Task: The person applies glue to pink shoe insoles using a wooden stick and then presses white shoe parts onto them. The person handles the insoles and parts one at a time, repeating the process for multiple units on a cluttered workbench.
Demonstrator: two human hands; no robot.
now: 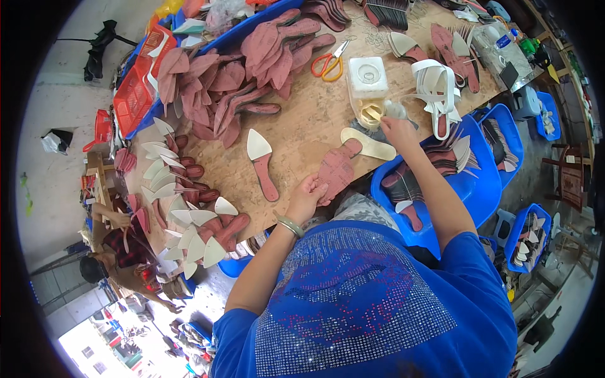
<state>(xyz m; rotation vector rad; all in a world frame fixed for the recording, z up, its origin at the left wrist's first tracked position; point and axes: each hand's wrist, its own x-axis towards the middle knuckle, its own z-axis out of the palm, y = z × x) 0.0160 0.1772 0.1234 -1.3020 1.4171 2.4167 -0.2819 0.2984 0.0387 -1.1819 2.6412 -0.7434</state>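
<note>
My left hand grips a dull red shoe insole by its near end, fingers and thumb closed on it. A cream insole lies just beyond, partly beneath the red one's far end. My right hand is closed in a pinch at a small jar of yellowish stuff. A pale flat stick dips into that jar and runs up to my fingertips. Behind the jar is a white block-like container with a round opening. To the left lies a red insole with a white toe.
Red insoles are heaped at the back left, and white-toed ones line the left edge. Orange-handled scissors lie behind. White straps stand at right. Blue tubs of parts sit beside the table. Another person works at left.
</note>
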